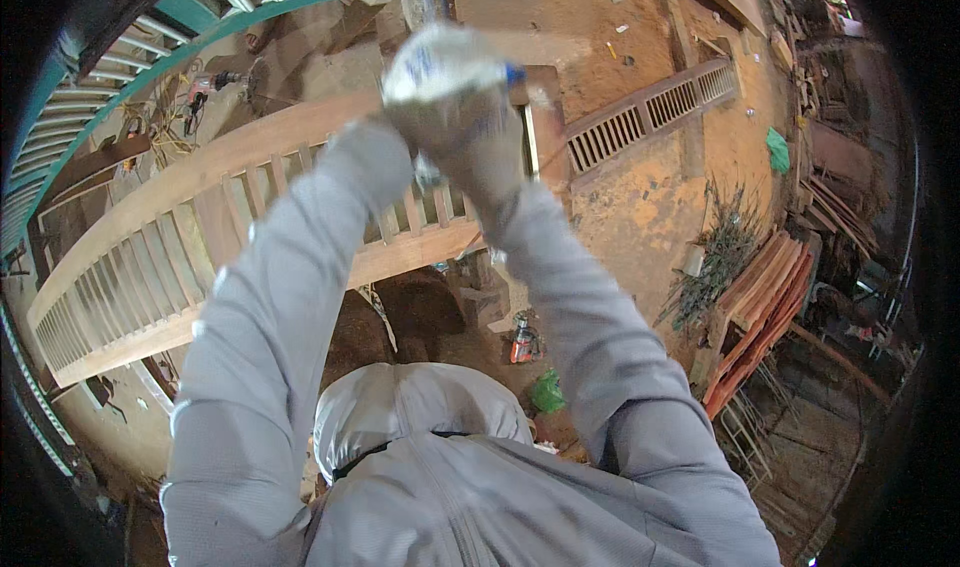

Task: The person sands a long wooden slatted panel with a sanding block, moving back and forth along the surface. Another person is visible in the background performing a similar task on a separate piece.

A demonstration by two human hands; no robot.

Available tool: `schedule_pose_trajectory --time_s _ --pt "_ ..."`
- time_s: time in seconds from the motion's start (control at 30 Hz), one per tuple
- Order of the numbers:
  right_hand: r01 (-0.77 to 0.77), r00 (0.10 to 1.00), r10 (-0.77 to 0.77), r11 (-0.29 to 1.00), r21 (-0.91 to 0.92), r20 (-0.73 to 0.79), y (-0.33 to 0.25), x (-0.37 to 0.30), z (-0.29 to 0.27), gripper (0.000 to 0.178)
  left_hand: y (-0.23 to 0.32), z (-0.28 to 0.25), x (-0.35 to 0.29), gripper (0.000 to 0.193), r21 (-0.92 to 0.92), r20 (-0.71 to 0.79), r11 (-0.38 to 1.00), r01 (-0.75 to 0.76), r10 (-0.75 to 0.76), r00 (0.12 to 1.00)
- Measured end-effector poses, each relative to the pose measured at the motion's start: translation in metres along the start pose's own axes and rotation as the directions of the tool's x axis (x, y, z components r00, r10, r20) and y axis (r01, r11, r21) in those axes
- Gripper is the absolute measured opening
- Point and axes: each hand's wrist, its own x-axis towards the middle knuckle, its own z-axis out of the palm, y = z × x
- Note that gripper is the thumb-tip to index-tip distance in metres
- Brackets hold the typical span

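Both hands are raised together above the wooden railing (200,237). The left hand (420,132) and the right hand (490,137) wear grey gloves and are closed side by side on a white bottle (440,62) with a blue cap. The bottle is blurred; its long axis runs left to right, the cap toward the right hand. The bottle sits directly over the hands, beyond the railing's far end. Neither hand touches the railing.

A blurred white bottle (440,62) with blue label marks sits in both raised hands (455,137).
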Motion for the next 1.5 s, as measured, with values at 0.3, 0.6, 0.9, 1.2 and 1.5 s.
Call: schedule_pose_trajectory --time_s 0.3,0.6,0.9,1.2,1.5 --pt "0.049 0.989 -0.066 0.990 -0.131 -0.129 0.006 -0.055 -0.014 0.058 0.050 -0.005 -0.008 0.033 -0.351 0.097 0.931 0.095 -0.064 0.993" --pt "-0.030 0.999 0.028 0.996 -0.082 -0.023 0.004 -0.041 -0.015 0.059 0.040 -0.003 -0.012 0.030 -0.332 0.051 0.942 0.054 -0.039 0.998" --pt "-0.079 0.989 0.084 0.996 -0.045 0.120 -0.004 0.014 -0.017 0.065 0.014 0.008 -0.006 0.037 -0.200 0.024 0.980 0.007 -0.003 1.000" --pt "0.031 0.998 -0.033 0.999 -0.034 -0.045 0.020 -0.010 -0.002 0.074 0.004 0.002 0.008 0.030 -0.106 -0.048 0.991 -0.084 0.080 0.996" --pt "0.126 0.989 -0.132 0.988 -0.094 -0.061 -0.013 -0.090 0.003 0.047 0.085 -0.043 -0.053 0.035 -0.329 0.069 0.936 0.122 -0.105 0.992"
